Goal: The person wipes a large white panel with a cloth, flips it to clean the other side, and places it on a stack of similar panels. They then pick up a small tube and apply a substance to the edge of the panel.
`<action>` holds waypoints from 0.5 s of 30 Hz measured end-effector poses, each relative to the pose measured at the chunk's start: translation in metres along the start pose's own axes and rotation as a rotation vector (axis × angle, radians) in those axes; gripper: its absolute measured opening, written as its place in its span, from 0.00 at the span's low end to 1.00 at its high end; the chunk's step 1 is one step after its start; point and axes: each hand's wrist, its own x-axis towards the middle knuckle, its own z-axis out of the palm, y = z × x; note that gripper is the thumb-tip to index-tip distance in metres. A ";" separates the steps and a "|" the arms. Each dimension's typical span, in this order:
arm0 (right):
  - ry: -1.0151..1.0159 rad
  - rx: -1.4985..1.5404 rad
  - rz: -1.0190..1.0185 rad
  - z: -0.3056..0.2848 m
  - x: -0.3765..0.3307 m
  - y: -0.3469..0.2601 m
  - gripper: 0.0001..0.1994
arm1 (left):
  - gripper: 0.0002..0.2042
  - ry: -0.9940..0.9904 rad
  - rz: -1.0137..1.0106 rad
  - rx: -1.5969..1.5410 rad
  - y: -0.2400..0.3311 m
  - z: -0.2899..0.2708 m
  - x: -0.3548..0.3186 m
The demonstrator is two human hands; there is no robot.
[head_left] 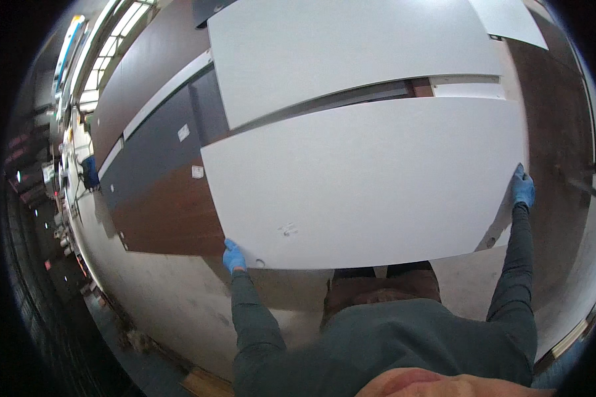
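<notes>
A large white panel (371, 178) spans the space in front of my body, with a small round hole near its lower left corner and a small mark on its face. My left hand (233, 255), in a blue glove, is closed on the panel's lower left corner. On the right edge, my right hand (523, 187), also gloved in blue, grips the panel with the arm stretched out. Parts of the fingers on both hands are hidden by the panel.
Beyond lies another white panel (357, 53). To the left are a dark grey panel (159, 126) with small labels and a reddish-brown panel (172, 208). A brown surface (553, 119) stands at the right. Pale floor (139, 284) shows at the lower left.
</notes>
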 end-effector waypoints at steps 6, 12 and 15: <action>0.217 -0.092 -0.305 -0.040 0.040 -0.026 0.30 | 0.30 0.096 -0.091 0.181 0.002 0.008 0.000; 0.145 0.321 -0.450 -0.015 0.134 -0.121 0.33 | 0.32 0.007 -0.469 -0.868 -0.014 -0.024 -0.013; 0.095 0.489 -0.425 0.001 0.163 -0.178 0.37 | 0.35 -0.059 -0.609 -0.990 -0.006 -0.051 -0.019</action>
